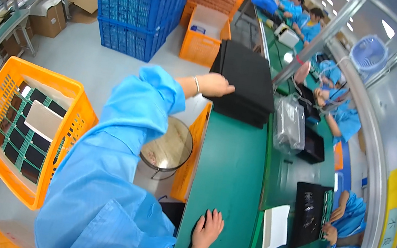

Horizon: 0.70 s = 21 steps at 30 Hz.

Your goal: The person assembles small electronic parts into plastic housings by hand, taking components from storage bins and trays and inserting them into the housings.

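My left hand (216,85), with a bracelet at the wrist and a blue sleeve behind it, reaches far forward to a stack of flat black trays or sheets (250,77). Its fingers are bent and closed over the stack's near left edge; the thumb and underside of the grip do not show clearly. The stack stands at the far end of the green bench (231,165). Close to my body, my right hand (207,232) rests flat on the bench, fingers spread, with nothing in it.
On my left stands an orange crate (70,129) holding green-framed black panels. A round stool (169,145) is beside the bench. Blue crates (129,22) are stacked ahead. A clear plastic bag (289,123) and a white tray (275,228) lie rightward. Co-workers' hands (333,223) work across the bench.
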Available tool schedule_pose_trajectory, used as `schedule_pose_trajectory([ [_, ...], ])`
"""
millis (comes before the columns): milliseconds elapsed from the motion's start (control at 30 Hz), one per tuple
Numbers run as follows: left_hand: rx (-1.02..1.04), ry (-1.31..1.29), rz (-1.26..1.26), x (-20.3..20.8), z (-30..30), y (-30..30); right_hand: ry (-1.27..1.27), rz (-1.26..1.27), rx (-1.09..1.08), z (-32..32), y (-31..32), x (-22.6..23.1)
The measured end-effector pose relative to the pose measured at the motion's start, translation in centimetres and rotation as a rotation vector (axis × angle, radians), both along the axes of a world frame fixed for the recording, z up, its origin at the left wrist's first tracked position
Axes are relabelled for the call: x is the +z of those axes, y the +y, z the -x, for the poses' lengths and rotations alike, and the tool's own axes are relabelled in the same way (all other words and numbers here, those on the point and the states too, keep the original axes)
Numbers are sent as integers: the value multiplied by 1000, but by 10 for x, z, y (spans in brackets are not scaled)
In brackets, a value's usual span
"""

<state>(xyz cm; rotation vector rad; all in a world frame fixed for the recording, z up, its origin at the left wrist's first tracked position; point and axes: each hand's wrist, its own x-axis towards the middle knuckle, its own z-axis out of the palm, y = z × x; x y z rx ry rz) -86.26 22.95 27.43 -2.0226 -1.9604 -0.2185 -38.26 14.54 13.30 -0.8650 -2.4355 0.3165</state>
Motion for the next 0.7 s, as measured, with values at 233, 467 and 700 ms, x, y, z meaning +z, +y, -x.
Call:
schedule_pose_trajectory([
  [233, -361, 0, -127, 61, -135, -55, 74, -25, 43, -27, -10, 1],
  [467, 104, -23, -362, 25, -187, -52, 76, -58, 12, -65, -31, -10],
  [700, 385, -143, -216, -25, -154, -27, 126, -33, 18, -75, -22, -20],
])
